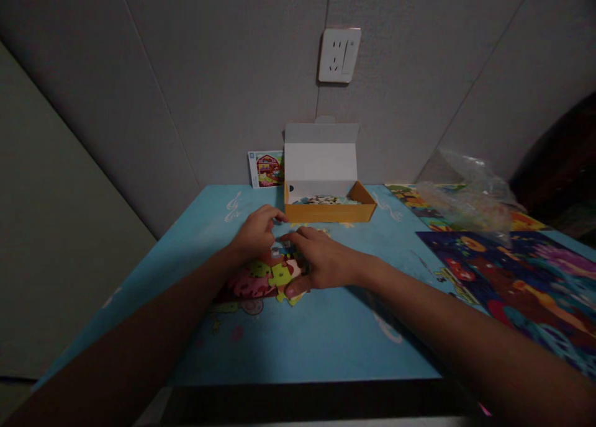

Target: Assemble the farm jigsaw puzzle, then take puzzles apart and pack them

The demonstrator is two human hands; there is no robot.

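Several joined jigsaw puzzle pieces (254, 282), in pink, yellow-green and brown, lie flat on the blue tabletop. My left hand (256, 233) is at their far left edge, open, with the index finger stretched to the right and the thumb apart from it. Across the right part of the puzzle rests my right hand (322, 259), open. Its fingers reach over the far edge and its thumb touches the near right pieces. Both hands partly cover the puzzle, and what lies under the right palm is hidden.
An orange box (330, 213) with its white lid up holds several loose pieces. A picture card (267, 169) leans on the wall beside it. To the right are a dark colourful picture sheet (526, 284) and a clear plastic bag (475, 197). A wall socket (339, 55) is above.
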